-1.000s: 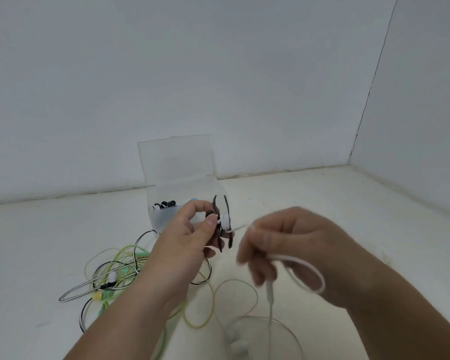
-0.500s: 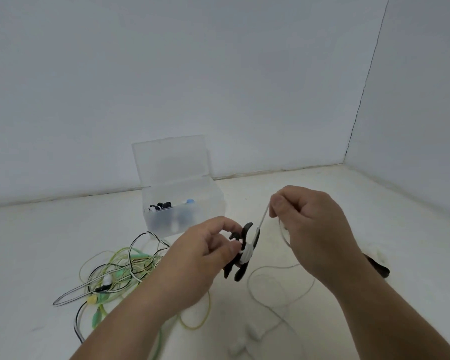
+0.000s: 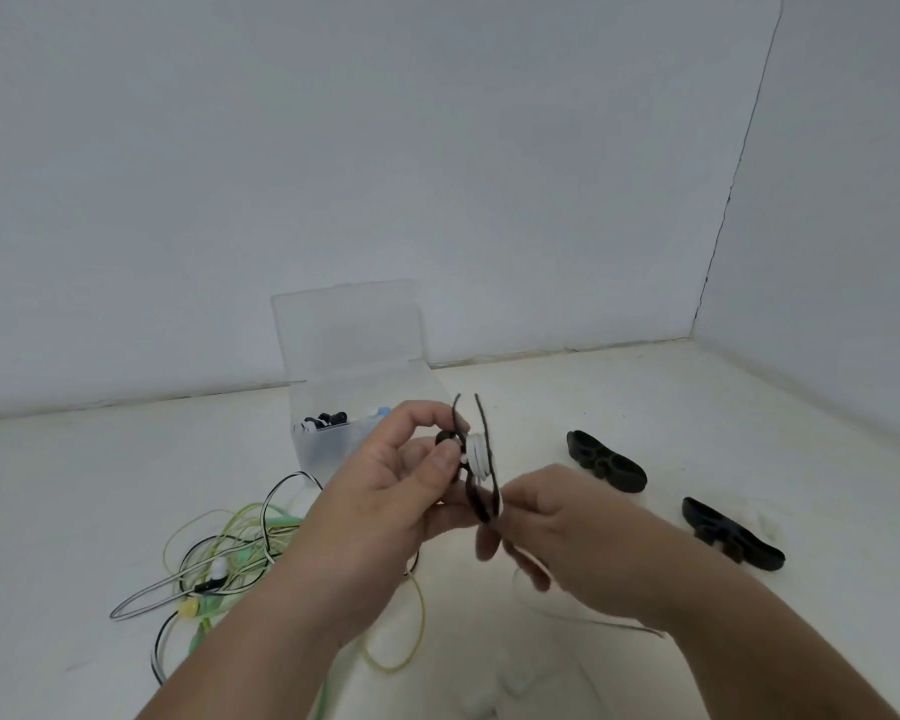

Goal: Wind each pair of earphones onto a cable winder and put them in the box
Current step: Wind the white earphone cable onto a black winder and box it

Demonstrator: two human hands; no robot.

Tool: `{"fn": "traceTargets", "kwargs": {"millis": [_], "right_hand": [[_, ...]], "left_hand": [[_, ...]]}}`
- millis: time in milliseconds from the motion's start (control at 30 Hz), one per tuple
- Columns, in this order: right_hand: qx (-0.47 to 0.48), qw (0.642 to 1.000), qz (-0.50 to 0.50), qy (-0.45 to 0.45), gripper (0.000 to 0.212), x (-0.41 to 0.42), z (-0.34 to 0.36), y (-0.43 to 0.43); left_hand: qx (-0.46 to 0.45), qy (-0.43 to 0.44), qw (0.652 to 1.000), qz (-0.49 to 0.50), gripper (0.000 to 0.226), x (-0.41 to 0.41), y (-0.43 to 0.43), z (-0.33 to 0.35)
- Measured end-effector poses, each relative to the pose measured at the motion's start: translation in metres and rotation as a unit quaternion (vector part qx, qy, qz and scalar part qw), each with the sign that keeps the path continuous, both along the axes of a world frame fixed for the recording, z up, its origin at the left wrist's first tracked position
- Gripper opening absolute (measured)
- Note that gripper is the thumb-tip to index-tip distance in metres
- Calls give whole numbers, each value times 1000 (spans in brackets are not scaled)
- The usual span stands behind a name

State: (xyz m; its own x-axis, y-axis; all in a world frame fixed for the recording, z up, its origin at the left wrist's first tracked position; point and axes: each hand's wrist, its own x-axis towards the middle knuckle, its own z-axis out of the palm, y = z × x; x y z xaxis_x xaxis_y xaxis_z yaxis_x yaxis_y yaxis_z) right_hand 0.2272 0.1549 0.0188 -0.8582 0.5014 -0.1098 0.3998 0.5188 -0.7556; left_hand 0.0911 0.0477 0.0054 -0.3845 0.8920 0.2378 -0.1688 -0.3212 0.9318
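My left hand [image 3: 385, 491] pinches the winder [image 3: 485, 433], standing up from 12 to 6. My right hand [image 3: 567, 527], at its 5 o'clock, pinches the cord [image 3: 476, 457]. The box [image 3: 333, 444] sits at 11.

We see the left hand [image 3: 385, 491] has lifted the winder [image 3: 476, 504] out of its low tilt. It now stands edge-on and nearly upright in front of the box [image 3: 333, 449]. The right hand [image 3: 567, 527] has dropped from above the winder to its lower end, taking the white cable [image 3: 476, 456] down with it, so the cable no longer runs taut upward. Our view has swung right, bringing the far spare winder [image 3: 606, 459] and the near spare winder [image 3: 731, 537] fully into sight.
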Motion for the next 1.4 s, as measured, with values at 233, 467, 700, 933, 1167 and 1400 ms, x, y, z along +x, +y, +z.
{"fn": "traceTargets", "kwargs": {"millis": [233,467,700,933,1167,1400], "right_hand": [[15,996,80,-23,27,4,8,-10],[10,993,38,107,29,8,17,-11],[80,974,-81,196,27,7,15,-8],[189,943,-144,234,28,4,7,3],[10,973,-137,187,32,6,8,9],[-65,988,-81,113,49,-1,2,1]], "left_hand": [[-37,79,993,75,17,-6,1,-4],[-78,219,962,143,16,-14,4,-13],[-106,326,929,142,19,-12,4,-15],[-119,318,939,57,16,-10,4,-13],[-80,171,980,-57,14,-5,-1,-8],[-26,20,999,-40,24,1,-1,-1]]}}
